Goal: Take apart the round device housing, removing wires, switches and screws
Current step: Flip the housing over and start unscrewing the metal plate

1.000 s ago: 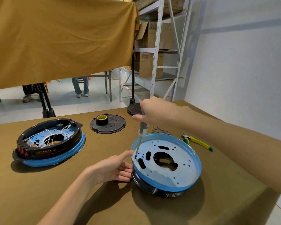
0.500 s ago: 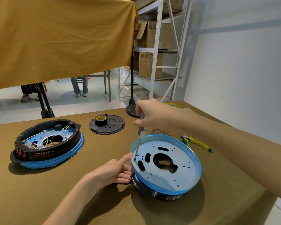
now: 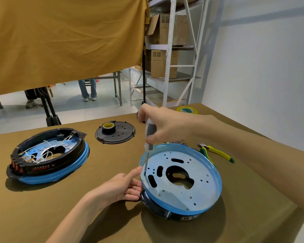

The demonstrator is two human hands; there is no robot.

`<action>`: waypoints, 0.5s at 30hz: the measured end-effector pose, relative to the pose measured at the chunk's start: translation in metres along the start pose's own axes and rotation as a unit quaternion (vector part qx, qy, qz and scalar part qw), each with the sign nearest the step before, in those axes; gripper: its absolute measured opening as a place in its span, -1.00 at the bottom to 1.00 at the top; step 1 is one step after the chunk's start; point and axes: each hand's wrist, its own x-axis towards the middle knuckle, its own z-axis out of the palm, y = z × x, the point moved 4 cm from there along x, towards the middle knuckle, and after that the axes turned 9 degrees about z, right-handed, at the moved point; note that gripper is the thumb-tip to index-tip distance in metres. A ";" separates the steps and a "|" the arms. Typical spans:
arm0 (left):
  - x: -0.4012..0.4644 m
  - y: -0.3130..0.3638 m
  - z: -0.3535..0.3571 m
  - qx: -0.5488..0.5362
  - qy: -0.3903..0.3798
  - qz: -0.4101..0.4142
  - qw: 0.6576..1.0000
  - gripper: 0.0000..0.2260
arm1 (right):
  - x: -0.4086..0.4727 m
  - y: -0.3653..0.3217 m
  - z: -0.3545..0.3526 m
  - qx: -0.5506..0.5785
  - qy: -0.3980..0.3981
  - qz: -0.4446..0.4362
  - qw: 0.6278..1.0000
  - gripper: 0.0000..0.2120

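Note:
A round device housing (image 3: 200,195) with a blue rim, a pale metal plate full of holes and a black base lies in front of me, tilted. My right hand (image 3: 162,126) grips a grey-handled screwdriver (image 3: 149,137) held upright, its tip down on the plate near the left rim. My left hand (image 3: 120,187) rests against the housing's left side, thumb up at the rim, fingers against the black base. A bundle of loose wires (image 3: 178,142) lies just behind the housing.
A second round housing (image 3: 47,155) with white wires and red switches sits at the left. A black round cover (image 3: 115,133) carrying a tape roll lies behind. Yellow-green cutters (image 3: 216,152) lie at the right; another tape roll (image 3: 187,109) sits far back. Metal shelving stands beyond the table.
My right hand and the screwdriver have shifted slightly, with the tip staying near the plate's left rim. My left hand stays at the housing's side.

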 end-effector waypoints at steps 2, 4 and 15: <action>0.000 0.000 0.000 0.002 0.000 -0.004 1.000 -0.18 | -0.003 -0.001 0.003 0.004 -0.004 -0.008 1.000 -0.53; 0.000 0.000 0.000 0.006 -0.001 -0.005 1.000 -0.18 | -0.004 -0.004 0.005 -0.070 0.056 -0.006 0.996 -0.59; -0.006 0.005 0.004 0.014 0.006 0.004 1.000 -0.25 | -0.012 -0.002 0.001 -0.046 0.003 -0.002 0.999 -0.48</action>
